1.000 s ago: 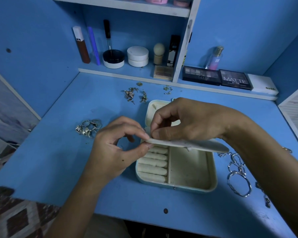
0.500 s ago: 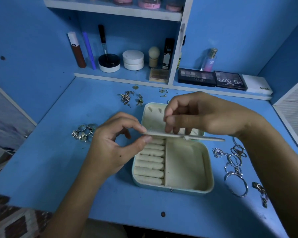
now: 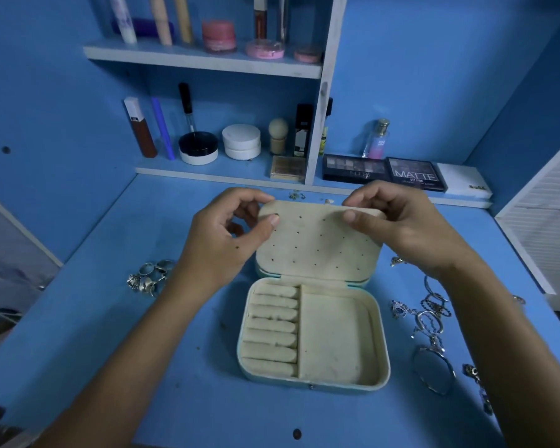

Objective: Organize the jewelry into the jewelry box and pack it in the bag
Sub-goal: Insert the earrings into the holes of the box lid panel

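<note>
A heap of rings [image 3: 149, 278] lies on the blue desk [image 3: 78, 334] left of the jewelry box [image 3: 312, 337], partly behind the left forearm. Chains and bracelets [image 3: 432, 321] sprawl to the right of the box, near the right forearm, and a few small earrings [image 3: 296, 196] sit behind the box by the shelf edge. On the low shelf stand a white jar [image 3: 241, 141], a black-lidded jar [image 3: 198, 147], a small perfume bottle [image 3: 376, 140] and flat eyeshadow palettes [image 3: 385, 169]; pink pots [image 3: 219, 35] sit on the upper shelf.

The box lies open at the middle of the desk, its ring rolls on the left and an open compartment on the right. Its inner flap [image 3: 317, 237], dotted with holes, stands raised. The left hand [image 3: 227, 240] pinches the flap's upper left corner between thumb and curled fingers; the right hand [image 3: 398, 221] pinches the upper right corner likewise. The hands are apart, one at each end.
</note>
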